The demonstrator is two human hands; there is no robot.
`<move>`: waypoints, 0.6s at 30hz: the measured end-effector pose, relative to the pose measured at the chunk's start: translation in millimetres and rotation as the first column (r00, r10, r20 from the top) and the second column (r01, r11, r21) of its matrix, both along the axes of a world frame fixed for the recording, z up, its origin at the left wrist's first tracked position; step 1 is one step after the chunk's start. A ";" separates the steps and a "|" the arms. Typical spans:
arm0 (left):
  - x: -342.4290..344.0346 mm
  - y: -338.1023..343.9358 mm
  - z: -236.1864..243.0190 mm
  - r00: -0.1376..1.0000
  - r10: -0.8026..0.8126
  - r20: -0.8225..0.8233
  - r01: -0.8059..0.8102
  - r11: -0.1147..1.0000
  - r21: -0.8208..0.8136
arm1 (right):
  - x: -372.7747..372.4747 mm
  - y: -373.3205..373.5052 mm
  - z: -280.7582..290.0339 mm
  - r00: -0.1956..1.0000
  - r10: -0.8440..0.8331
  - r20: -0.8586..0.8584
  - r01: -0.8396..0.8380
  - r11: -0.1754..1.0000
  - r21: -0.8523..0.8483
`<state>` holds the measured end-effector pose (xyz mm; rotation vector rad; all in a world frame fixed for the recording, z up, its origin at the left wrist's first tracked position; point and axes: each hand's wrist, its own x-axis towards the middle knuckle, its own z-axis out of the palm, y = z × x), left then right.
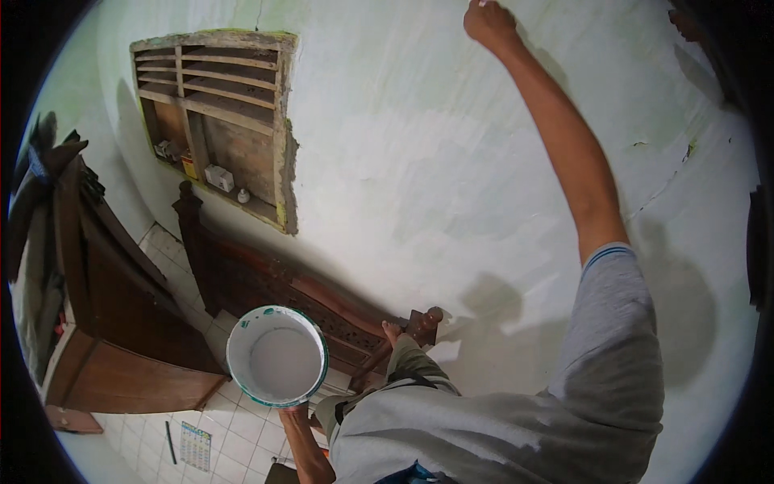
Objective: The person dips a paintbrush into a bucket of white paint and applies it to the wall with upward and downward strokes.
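Bucket (242, 347) in left hand (294, 412), fingers hidden; seemingly curled right hand (490, 24) cut off, hold unclear

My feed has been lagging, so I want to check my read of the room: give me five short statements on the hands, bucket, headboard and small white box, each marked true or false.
1. The right hand is raised in front of the wall. True.

2. The bucket is full of black liquid. False: the liquid is whitish and lies below the rim.

3. The carved wooden headboard is lower than the slatted window frame. True.

4. The left hand is far from the bucket. False: it is at the bucket's near side, mostly hidden.

5. The small white box stands on the window frame's lower ledge. True.
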<state>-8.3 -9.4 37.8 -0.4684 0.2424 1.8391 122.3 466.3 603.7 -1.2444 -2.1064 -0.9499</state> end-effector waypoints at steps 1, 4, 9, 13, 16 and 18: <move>0.9 -1.3 0.8 1.000 0.002 -0.004 -0.002 1.000 -0.005 | 1.2 -3.1 -13.3 0.998 0.053 0.039 -0.054 0.998 0.016; 2.7 5.1 1.1 1.000 -0.029 -0.007 0.029 1.000 0.003 | 19.9 33.7 -123.8 0.933 -0.156 0.324 0.105 0.980 0.168; 0.4 0.6 0.1 0.999 -0.034 -0.016 0.033 0.999 -0.020 | 4.5 -11.8 -233.0 0.955 0.051 0.291 0.104 0.865 -0.491; 0.4 2.6 1.3 0.998 -0.055 -0.025 0.055 0.998 -0.017 | 25.2 18.3 -180.8 0.988 -0.033 0.154 0.129 0.728 -0.673; 1.9 -1.9 -1.1 0.999 -0.030 -0.010 0.030 0.999 -0.028 | 21.7 7.5 -83.7 1.000 0.000 0.026 0.018 0.723 -0.691; 2.7 0.8 -1.5 0.999 -0.038 -0.007 0.038 0.999 -0.026 | 18.9 -1.3 -27.2 0.986 -0.095 0.139 0.157 0.812 -0.562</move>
